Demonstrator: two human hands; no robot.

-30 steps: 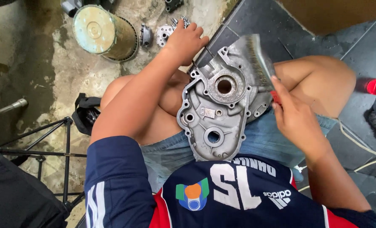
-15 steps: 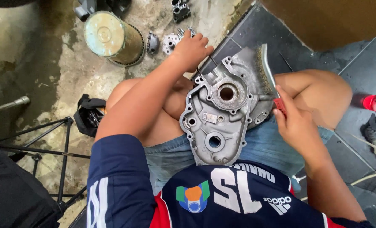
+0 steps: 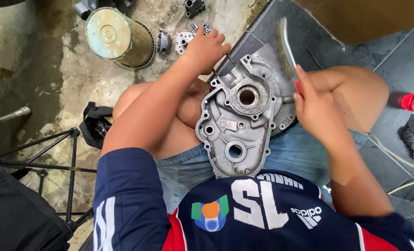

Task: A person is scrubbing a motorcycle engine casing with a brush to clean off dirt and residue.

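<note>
Grey aluminium engine cover (image 3: pixel 237 125) rests on the lap; left hand (image 3: pixel 206 46) clamps its top edge, right hand (image 3: pixel 316 104) fist-grips a wire brush (image 3: pixel 287 49). Firm bracing and short strokes would serve best.

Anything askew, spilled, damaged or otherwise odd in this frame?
Nothing is clearly damaged or spilled. The grey metal engine cover rests tilted across the person's lap, steadied by the left hand; the right hand holds a brush. Small metal parts lie scattered on the stained floor.
</note>
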